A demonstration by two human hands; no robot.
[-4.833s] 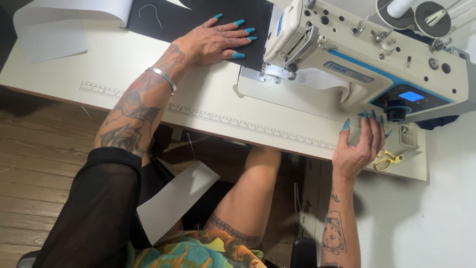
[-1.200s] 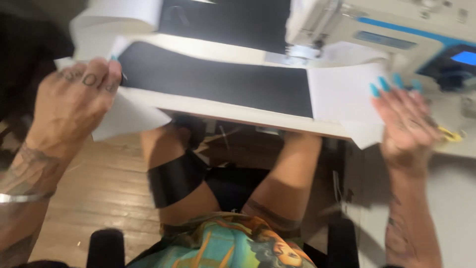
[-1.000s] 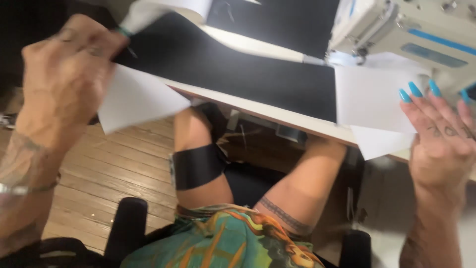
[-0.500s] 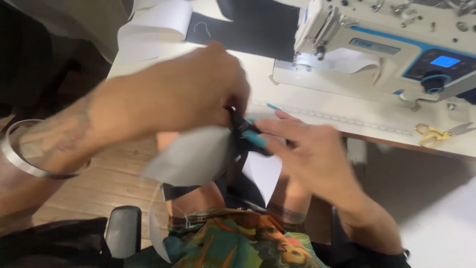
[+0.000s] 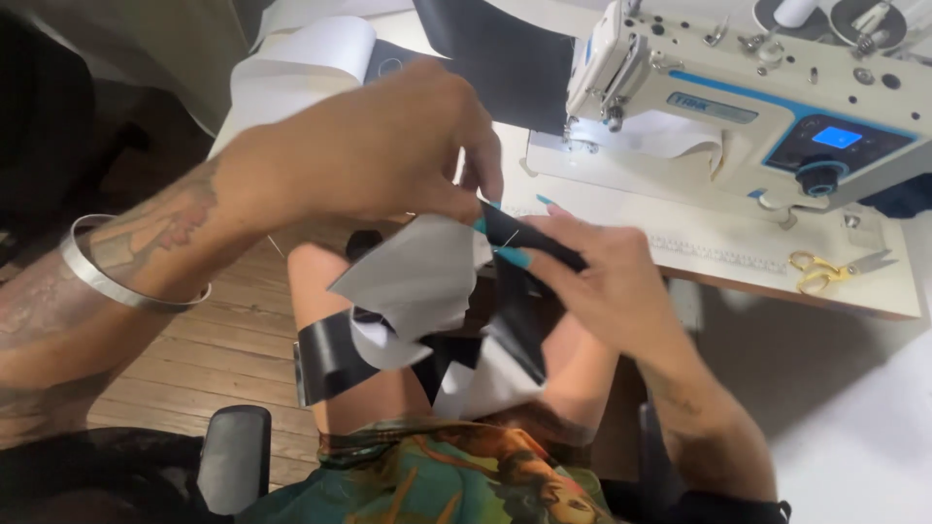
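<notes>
A second ago this strip lay flat across the white sewing table (image 5: 738,262), spread between my hands. Now I've pulled it in front of the cream-and-blue sewing machine (image 5: 738,107), above my lap. My left hand (image 5: 379,155) pinches the bunched black-and-white fabric strip (image 5: 427,291); my right hand (image 5: 602,277) grips its black end. So it's off the machine, being handled by hand.

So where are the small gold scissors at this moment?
The gold scissors lie at the right of the head view, on the white table just below the sewing machine, away from both hands.
</notes>
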